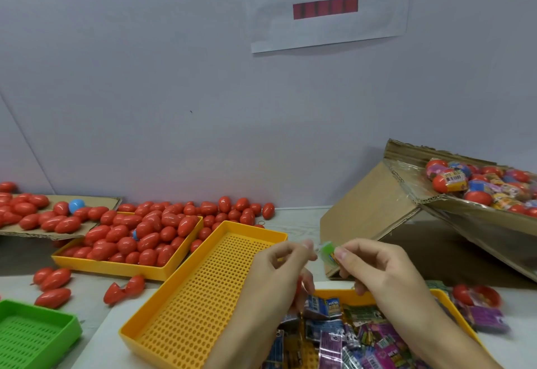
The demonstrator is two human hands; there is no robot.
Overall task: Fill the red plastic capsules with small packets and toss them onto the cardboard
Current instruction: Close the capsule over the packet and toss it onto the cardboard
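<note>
Pale wall (145, 78) fills the far side, a paper sign (328, 5) taped to it. From the head camera I see my left hand (279, 264) and right hand (374, 267) pinching a small green packet (327, 250) between them above an empty yellow tray (203, 290). More packets (348, 336) lie in the near tray. Red capsules (139, 235) heap in a far-left yellow tray and spread over flat cardboard (17, 230) at far left. A tilted cardboard box (377, 203) sits at right.
</note>
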